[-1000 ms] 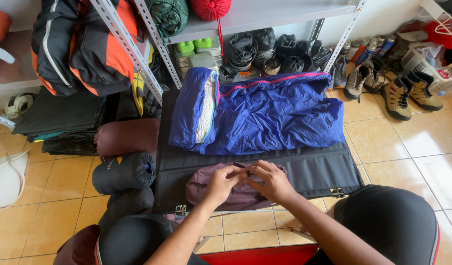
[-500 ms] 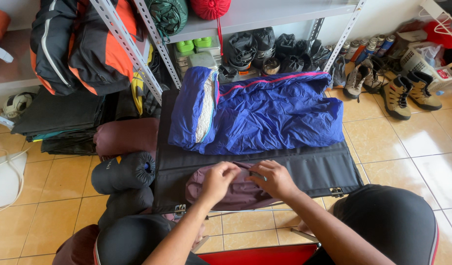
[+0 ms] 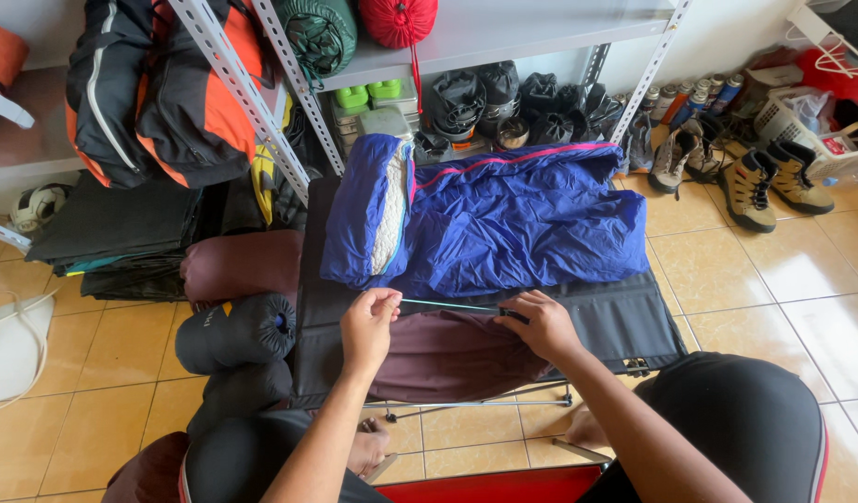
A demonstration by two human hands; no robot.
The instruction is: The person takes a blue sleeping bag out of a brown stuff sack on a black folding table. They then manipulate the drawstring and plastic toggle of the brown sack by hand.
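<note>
- Left hand (image 3: 368,328): fingers pinched shut on the near-left end of a thin pale-green drawcord (image 3: 447,305), at the mouth of a dark maroon fabric stuff sack (image 3: 447,354).
- Right hand (image 3: 540,326): closed on the other end of the drawcord, which runs taut and level between the two hands.
- Dark maroon fabric stuff sack: spread flat on the near edge of a black fabric folding cot (image 3: 615,321), under both hands.
- Crumpled blue quilted sleeping bag with pink trim (image 3: 503,219): on the cot, beyond the sack, apart from it.
- Two rolled black stuff sacks (image 3: 238,331): on the tiled floor just left of the cot.
- Maroon rolled bundle (image 3: 238,263): left of the cot, farther back.
- Grey metal shelving rack (image 3: 503,33): behind the cot.
- Tan hiking boots (image 3: 773,182): on the floor, right of the cot, well apart.
</note>
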